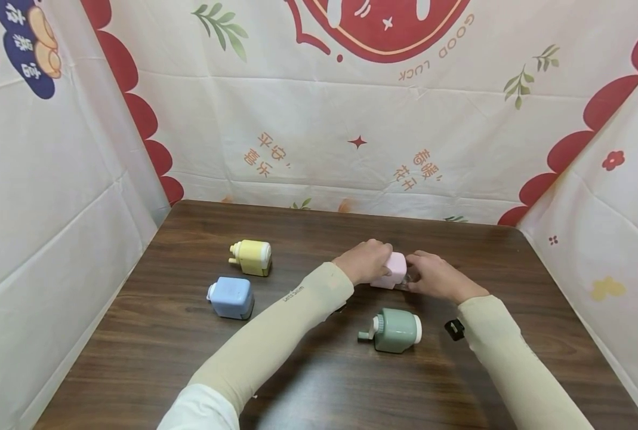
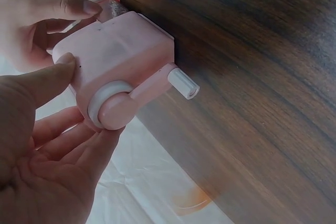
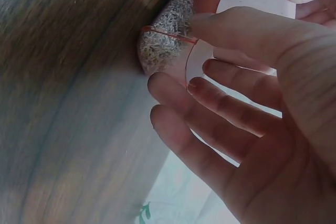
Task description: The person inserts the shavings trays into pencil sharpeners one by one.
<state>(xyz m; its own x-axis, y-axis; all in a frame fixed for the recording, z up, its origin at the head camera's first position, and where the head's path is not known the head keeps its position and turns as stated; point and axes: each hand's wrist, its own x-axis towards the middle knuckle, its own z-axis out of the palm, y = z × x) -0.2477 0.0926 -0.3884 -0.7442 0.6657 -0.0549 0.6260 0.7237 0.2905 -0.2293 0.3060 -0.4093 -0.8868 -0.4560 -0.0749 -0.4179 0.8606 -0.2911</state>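
My left hand grips a pink crank pencil sharpener near the back right of the table. Its crank handle has a white knob and points away from the palm in the left wrist view. At the sharpener's other end, a clear, reddish-edged shavings drawer sticks partly out of the body. Grey pencil shavings fill much of it. My right hand holds this drawer, thumb on one side and fingers on the other. Part of the drawer is hidden behind the thumb.
A green sharpener lies nearer me, between the forearms. To the left are a yellow sharpener and a blue one. The brown wooden table meets printed white cloth at its back and sides.
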